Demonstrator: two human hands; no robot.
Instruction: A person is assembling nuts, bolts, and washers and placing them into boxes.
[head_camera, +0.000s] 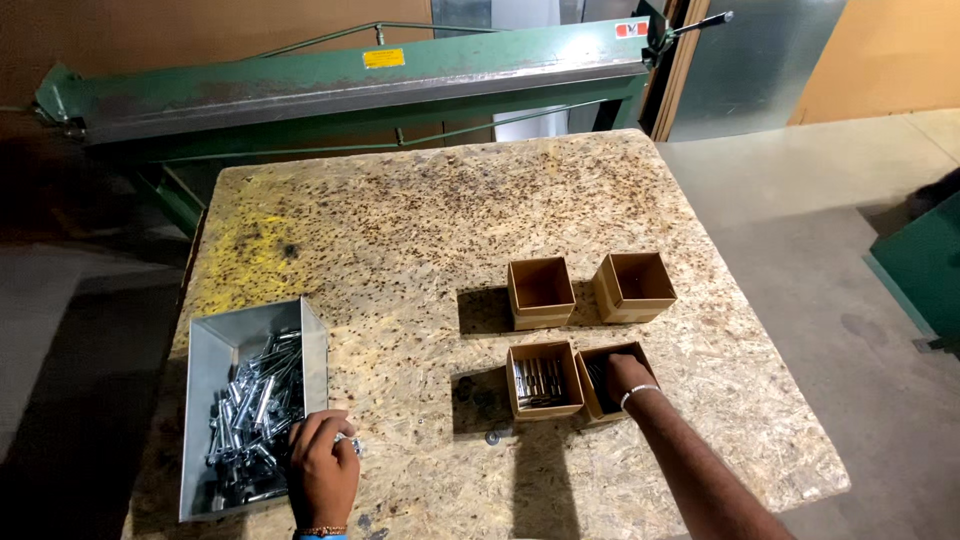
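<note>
Chipboard tabletop (420, 230) is sitting before a green steel machine (330, 80); left hand (322, 468) is gripping shiny bolts (250, 410) at the grey tray (205, 350), right hand (628, 378) is dipping curled fingers, grip unclear, into a cardboard box (600, 400).

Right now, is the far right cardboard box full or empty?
Empty. The far right cardboard box shows only its bare brown floor and walls, while the near box beside the right hand holds metal parts.
</note>
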